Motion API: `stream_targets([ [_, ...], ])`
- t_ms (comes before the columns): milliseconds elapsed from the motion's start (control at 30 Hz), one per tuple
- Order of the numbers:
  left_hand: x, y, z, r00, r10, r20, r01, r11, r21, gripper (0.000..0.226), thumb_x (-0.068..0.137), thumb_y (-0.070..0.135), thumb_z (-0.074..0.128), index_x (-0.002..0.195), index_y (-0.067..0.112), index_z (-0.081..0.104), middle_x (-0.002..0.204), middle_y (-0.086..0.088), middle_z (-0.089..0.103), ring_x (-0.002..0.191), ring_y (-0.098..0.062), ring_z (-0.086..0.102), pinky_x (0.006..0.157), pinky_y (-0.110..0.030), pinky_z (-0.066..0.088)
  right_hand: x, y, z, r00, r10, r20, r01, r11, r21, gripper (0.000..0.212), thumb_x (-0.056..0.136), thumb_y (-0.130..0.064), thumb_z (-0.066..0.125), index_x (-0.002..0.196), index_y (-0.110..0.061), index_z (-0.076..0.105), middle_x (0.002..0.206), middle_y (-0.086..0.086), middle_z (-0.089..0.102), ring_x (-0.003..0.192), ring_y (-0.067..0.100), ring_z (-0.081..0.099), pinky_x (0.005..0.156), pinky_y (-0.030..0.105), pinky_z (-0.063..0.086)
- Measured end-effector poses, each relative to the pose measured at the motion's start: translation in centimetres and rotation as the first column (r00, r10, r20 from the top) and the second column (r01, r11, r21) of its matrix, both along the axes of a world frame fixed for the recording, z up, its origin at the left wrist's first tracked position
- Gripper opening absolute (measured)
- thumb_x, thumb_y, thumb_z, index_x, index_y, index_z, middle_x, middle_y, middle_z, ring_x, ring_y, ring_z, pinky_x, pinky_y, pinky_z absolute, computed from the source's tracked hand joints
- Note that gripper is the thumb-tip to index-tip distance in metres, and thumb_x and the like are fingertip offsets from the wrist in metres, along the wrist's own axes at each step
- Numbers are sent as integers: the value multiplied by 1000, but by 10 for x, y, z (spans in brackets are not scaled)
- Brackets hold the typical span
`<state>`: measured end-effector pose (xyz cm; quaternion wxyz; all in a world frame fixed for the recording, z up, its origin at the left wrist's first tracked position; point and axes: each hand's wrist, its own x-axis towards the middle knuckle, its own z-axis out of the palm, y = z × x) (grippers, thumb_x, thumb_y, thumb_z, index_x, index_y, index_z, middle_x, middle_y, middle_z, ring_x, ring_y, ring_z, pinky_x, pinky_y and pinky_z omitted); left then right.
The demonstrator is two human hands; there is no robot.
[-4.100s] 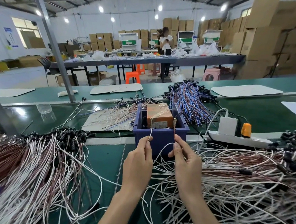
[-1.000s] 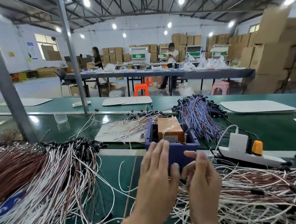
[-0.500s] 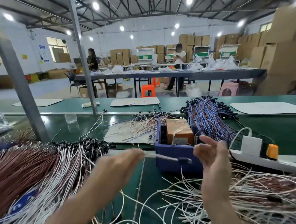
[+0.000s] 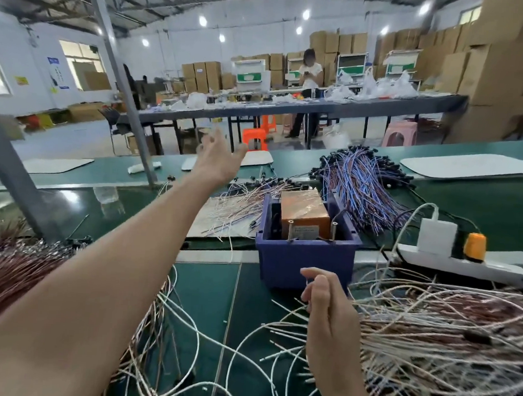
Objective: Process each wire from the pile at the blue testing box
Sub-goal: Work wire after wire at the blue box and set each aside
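1. The right hand (image 4: 327,306) hovers at the wire pile's (image 4: 429,330) edge, 6 o'clock of the blue testing box (image 4: 305,258), fingers loosely curled (pinching a strand? cannot tell).
2. The pile runs off-frame at 4 o'clock.
3. Green mat (image 4: 205,292) shows at 7 o'clock.
4. The left hand (image 4: 218,161), fingers spread and holding nothing, is stretched out at 11 o'clock.

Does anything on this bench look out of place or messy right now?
Nothing looks damaged or spilled. The white wire pile by the right hand sprawls in tangled loops over the green mat before the blue testing box, and a few strays hang off the cardboard sheet behind.
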<state>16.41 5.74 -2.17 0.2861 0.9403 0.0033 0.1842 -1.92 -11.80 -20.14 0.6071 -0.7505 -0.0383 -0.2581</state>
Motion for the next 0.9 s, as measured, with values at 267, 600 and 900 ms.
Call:
stream_targets([
  [267, -40, 67, -50, 832, 91, -547, 178, 890, 419, 36, 106, 33, 45, 123, 3, 58, 107, -14, 68, 83, -23, 68, 61, -31, 57, 2, 1, 0, 1000, 6, -10, -6, 999, -33, 38, 103, -58, 23, 107, -44, 58, 81, -13, 66, 63, 12, 60, 53, 32, 45],
  [600, -97, 111, -100, 768, 326, -552, 176, 721, 670, 35, 106, 33, 45, 98, 5, 64, 99, -9, 68, 96, -29, 69, 87, -36, 55, -6, 4, 2, 997, 74, -26, -76, 995, -66, 41, 101, -60, 21, 104, -44, 58, 76, -9, 67, 55, 14, 60, 53, 34, 48],
  [900, -138, 121, -108, 901, 405, -155, -393, 914, 100, 52, 101, 4, 43, 149, 3, 22, 85, -10, 61, 80, -34, 67, 70, -46, 57, -16, 3, 6, 993, 115, 11, -115, 993, -15, 41, 99, -62, 23, 102, -43, 60, 70, -6, 68, 51, 13, 57, 51, 36, 48],
])
